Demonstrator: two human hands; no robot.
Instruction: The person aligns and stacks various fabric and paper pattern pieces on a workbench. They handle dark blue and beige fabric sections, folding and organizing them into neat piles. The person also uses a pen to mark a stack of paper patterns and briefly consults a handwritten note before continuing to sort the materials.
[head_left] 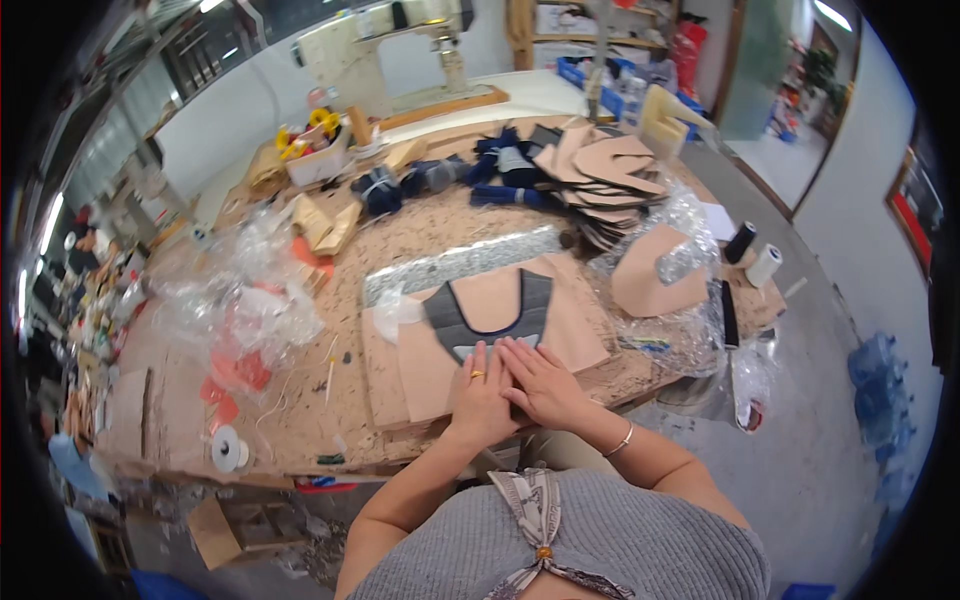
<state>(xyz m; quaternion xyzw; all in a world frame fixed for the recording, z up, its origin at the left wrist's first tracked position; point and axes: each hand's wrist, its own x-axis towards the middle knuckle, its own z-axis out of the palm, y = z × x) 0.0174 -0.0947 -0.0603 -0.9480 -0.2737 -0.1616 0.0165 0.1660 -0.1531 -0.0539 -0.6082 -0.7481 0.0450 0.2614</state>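
Note:
A dark grey U-shaped fabric piece (537, 299) with a navy edge binding lies on a tan sheet (577, 325) in front of me. My left hand (485, 392) rests flat at its near edge, fingers stretched forward; a ring shows on one finger. Close against it, my right hand (542, 384) lies flat too, its fingers angled to the left and the thumbs near each other. Under both hands, the near part of the fabric piece is hidden. Beyond the sheet lies a speckled grey slab (465, 262).
Stacked tan cut pieces (610, 165) and dark blue bundles (378, 190) lie at the back. Crumpled clear plastic (240, 290) covers the left; a white spool (229, 449) stands near the front edge. Thread cones (764, 266) stand right. A sewing machine (345, 65) is behind.

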